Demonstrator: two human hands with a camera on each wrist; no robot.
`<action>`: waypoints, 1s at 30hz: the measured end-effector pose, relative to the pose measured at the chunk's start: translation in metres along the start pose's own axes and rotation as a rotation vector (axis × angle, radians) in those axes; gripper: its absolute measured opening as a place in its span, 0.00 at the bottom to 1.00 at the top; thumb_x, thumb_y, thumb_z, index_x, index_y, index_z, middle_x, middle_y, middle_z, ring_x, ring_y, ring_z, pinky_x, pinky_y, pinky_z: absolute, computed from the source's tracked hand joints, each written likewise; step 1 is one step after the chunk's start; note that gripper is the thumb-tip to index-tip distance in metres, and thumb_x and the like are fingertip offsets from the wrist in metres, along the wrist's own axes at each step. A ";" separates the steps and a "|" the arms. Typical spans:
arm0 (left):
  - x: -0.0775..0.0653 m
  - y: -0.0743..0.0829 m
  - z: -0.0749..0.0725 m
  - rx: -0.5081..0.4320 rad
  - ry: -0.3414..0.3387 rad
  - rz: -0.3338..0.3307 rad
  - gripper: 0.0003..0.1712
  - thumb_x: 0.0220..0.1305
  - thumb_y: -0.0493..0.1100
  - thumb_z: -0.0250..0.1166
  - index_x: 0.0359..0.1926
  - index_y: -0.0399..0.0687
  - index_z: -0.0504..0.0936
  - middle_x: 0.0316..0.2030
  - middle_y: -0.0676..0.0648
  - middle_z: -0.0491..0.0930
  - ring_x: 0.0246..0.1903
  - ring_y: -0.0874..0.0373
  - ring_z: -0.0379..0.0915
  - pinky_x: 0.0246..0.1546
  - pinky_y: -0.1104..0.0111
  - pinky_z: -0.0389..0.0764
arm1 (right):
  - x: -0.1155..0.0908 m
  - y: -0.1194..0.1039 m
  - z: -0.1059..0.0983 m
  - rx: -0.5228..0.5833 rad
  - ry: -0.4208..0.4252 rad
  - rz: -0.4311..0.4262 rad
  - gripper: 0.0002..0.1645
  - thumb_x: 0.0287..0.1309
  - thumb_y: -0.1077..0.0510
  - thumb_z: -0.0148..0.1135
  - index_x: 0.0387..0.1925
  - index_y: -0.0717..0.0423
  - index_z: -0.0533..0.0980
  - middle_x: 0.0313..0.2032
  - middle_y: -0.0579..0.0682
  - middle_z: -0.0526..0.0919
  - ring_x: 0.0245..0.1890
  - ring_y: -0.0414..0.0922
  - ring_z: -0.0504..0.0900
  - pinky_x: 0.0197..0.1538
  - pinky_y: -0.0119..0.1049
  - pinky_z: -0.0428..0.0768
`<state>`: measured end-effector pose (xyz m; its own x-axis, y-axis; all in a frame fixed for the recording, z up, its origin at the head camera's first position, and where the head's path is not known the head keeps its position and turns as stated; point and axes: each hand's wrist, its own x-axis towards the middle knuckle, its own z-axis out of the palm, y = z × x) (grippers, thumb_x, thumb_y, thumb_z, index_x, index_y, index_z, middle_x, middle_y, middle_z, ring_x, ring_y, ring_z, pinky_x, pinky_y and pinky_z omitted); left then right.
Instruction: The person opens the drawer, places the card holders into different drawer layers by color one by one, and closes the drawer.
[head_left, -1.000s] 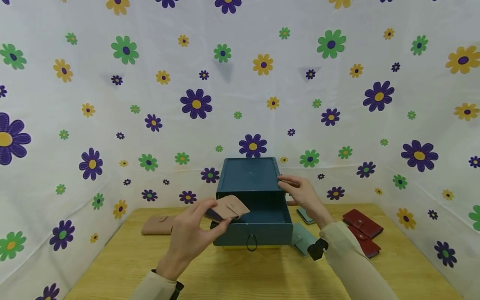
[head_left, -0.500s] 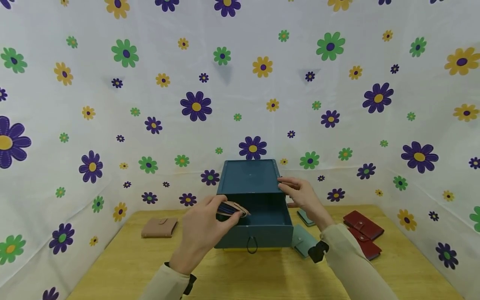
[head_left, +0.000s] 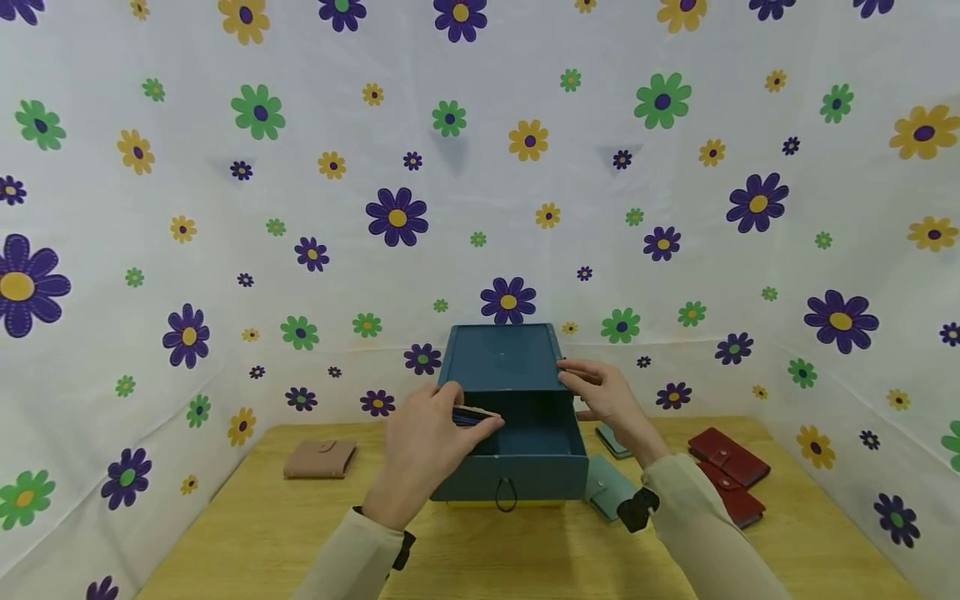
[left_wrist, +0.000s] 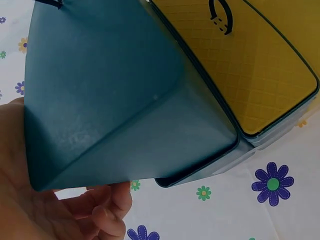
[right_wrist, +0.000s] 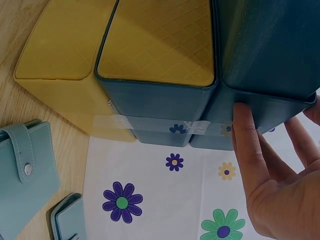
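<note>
At the mouth of the pulled-out upper blue drawer (head_left: 510, 477), my left hand (head_left: 420, 442) pinches a small beige wallet (head_left: 474, 414) between thumb and fingers. Only its edge and dark inner layers show; my fingers cover the rest. In the left wrist view, part of my left hand (left_wrist: 40, 190) appears past the drawer (left_wrist: 100, 90), and the wallet is hidden there. My right hand (head_left: 611, 404) steadies the right side of the blue drawer box (head_left: 501, 358), fingers extended. The right wrist view has a fingertip of that hand (right_wrist: 275, 195) touching the blue side wall.
Below the blue drawer stand yellow-fronted drawers (right_wrist: 155, 45). A larger beige wallet (head_left: 321, 459) lies to the left on the wooden table (head_left: 247, 533). Two mint-green wallets (head_left: 609, 487) lie right of the box, with two dark red wallets (head_left: 727, 457) farther right. A flowered curtain hangs behind.
My left hand has moved right and inward with the small beige wallet, which has tilted from showing its flap to showing its edge at the drawer. My right hand stays on the box.
</note>
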<state>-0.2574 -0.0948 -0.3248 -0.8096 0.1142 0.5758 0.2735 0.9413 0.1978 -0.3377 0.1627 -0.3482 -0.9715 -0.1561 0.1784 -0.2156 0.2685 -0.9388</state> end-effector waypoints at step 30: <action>-0.003 -0.019 0.006 -0.258 0.069 0.046 0.16 0.64 0.55 0.66 0.34 0.47 0.82 0.31 0.47 0.79 0.32 0.55 0.70 0.30 0.67 0.74 | -0.001 0.000 0.001 -0.011 0.004 0.007 0.28 0.71 0.46 0.54 0.67 0.50 0.70 0.67 0.60 0.71 0.66 0.61 0.71 0.53 0.58 0.81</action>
<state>-0.2633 -0.1111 -0.3351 -0.7582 0.1250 0.6400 0.4398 0.8226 0.3605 -0.3369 0.1620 -0.3482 -0.9734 -0.1502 0.1731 -0.2098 0.2802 -0.9367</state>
